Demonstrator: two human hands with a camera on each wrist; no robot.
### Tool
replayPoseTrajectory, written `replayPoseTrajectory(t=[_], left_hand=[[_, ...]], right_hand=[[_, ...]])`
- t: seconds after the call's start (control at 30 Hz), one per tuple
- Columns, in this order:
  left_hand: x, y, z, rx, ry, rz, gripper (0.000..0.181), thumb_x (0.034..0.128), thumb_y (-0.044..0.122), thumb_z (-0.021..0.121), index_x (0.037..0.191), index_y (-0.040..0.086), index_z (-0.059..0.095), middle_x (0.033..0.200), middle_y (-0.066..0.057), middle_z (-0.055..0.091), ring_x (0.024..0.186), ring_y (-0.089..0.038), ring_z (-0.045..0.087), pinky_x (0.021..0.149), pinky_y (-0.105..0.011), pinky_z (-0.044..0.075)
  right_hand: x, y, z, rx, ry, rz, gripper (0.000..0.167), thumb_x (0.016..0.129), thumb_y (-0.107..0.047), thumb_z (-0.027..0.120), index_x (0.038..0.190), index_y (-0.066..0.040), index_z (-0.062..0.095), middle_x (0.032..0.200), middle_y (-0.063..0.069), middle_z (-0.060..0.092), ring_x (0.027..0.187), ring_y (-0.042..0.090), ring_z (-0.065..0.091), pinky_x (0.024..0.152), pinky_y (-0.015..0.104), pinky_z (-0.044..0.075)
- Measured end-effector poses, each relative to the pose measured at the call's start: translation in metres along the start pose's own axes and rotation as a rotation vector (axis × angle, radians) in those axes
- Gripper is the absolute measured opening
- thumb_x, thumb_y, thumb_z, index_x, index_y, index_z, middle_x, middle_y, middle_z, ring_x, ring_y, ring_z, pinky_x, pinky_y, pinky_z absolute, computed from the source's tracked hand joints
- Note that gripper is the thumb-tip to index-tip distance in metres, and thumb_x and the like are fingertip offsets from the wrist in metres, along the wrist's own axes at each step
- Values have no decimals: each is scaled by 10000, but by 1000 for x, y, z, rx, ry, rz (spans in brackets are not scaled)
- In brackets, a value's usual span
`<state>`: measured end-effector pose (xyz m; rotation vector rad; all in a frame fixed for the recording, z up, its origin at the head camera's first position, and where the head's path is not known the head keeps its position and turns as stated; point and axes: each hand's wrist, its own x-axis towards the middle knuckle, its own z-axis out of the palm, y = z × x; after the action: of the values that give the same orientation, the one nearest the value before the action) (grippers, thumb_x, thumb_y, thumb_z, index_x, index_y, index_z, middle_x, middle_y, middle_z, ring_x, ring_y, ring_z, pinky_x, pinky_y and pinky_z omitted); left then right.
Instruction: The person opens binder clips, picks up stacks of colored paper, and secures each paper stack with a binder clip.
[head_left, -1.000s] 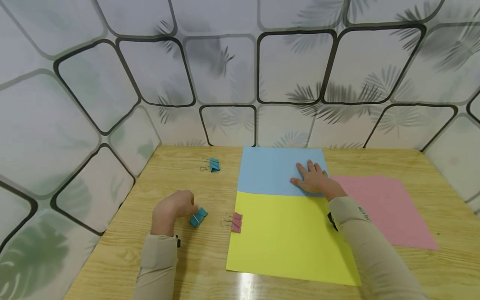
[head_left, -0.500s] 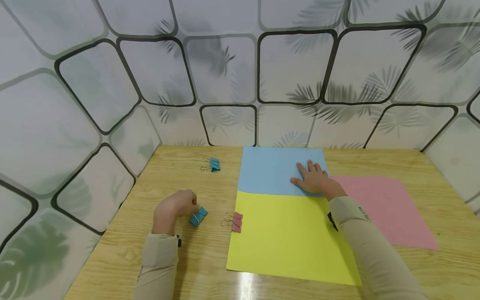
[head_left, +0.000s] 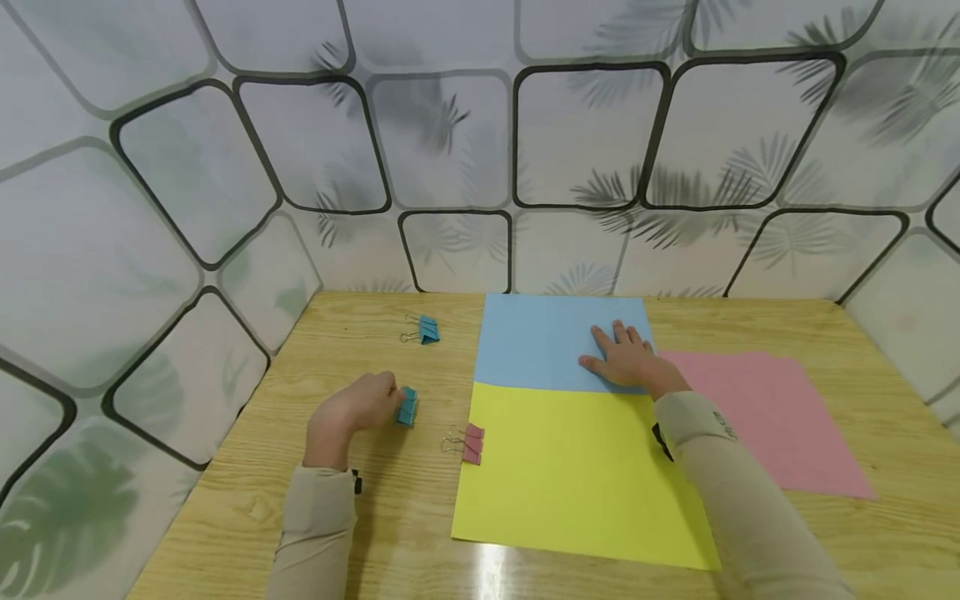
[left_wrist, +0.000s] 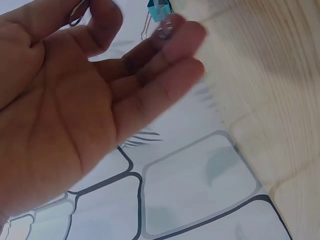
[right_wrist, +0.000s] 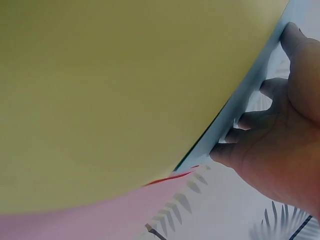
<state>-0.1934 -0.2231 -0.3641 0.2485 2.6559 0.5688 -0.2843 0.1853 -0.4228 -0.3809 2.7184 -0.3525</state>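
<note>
In the head view my left hand (head_left: 358, 408) pinches a teal binder clip (head_left: 407, 407) above the table, left of the yellow sheet. A wire handle (left_wrist: 78, 13) shows near the thumb in the left wrist view; the held clip's body is mostly hidden there. My right hand (head_left: 626, 357) rests with spread fingers on the blue sheet (head_left: 525, 342). The yellow sheet (head_left: 577, 475) lies nearer, meeting the blue one along a straight line. A pink binder clip (head_left: 472, 444) grips the yellow sheet's left edge, its handles pointing left.
A second teal binder clip (head_left: 428, 330) lies at the back left of the wooden table (head_left: 247, 517). To the right, a pink sheet (head_left: 765, 421) lies partly beneath my right forearm. A patterned wall (head_left: 457, 142) rises behind the table.
My left hand has shifted slightly right and away from me, and the teal binder clip has swung more upright with it. The right hand and sheets stay put.
</note>
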Motion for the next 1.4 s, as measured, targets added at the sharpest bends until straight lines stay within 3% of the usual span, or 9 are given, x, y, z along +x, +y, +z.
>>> replayPoseTrajectory(t=[0.2,0.33,0.43,0.63,0.8,0.93,1.13,1.3,1.4], left_hand=[[10,-4,-1,-257,162,95,274,1082,228,406,1101,-28,499,912,-152,542,734,-237,492,673,-356,429],[13,-6,-3,-434,264,54,507,1056,293,485,1404,-68,408,1351,-265,481,1185,-374,516,918,-494,474],[13,-9,-5,-533,304,4,580,1020,263,562,1459,-68,378,1429,-268,424,1276,-396,460,980,-522,443],[14,-10,-5,-628,335,-24,449,1039,288,525,1292,-82,520,1212,-238,544,1138,-347,601,977,-465,487],[15,-7,-4,-714,288,-45,480,1086,383,349,1107,-71,502,1045,-200,551,926,-317,689,906,-429,547],[15,-6,-4,-706,259,-23,466,1094,392,268,1020,-32,448,986,-175,504,805,-240,614,789,-358,576],[13,-6,-4,-755,220,-1,510,1078,444,289,1250,-37,294,950,-116,437,755,-174,521,736,-300,549],[13,-5,-2,-735,209,61,419,1077,415,363,908,33,388,710,-58,443,610,-171,442,638,-331,484],[14,-4,-2,-695,213,56,409,1081,385,381,848,49,407,719,-64,451,640,-196,462,664,-355,484]], right_hand=[[3,-1,-1,-13,-6,8,789,1052,-515,360,1580,-4,72,1571,380,-54,1435,575,-19,1126,697,89],[4,-1,-2,-6,-15,11,788,1051,-511,369,1581,-7,74,1571,380,-49,1434,577,-17,1126,696,88],[5,-1,-3,-5,-20,12,790,1049,-516,369,1582,-12,76,1573,378,-45,1434,577,-15,1128,693,89],[4,-3,-6,5,-21,10,792,1048,-512,382,1579,-3,88,1569,385,-41,1429,585,-14,1126,696,89],[3,-4,-7,2,-17,8,793,1048,-514,379,1577,2,93,1566,390,-34,1427,587,-7,1127,694,93],[4,-1,-7,-2,-10,3,784,1048,-502,389,1574,9,110,1564,394,-12,1426,592,13,1122,701,107],[6,2,-11,43,21,-24,686,1047,-368,451,1549,32,210,1551,403,83,1416,598,87,1104,715,153],[7,4,-16,79,34,-43,604,1021,-252,476,1514,47,298,1531,410,148,1401,604,136,1099,709,181],[6,3,-19,91,31,-46,599,1011,-237,496,1504,52,315,1523,417,161,1392,613,152,1088,714,200]])
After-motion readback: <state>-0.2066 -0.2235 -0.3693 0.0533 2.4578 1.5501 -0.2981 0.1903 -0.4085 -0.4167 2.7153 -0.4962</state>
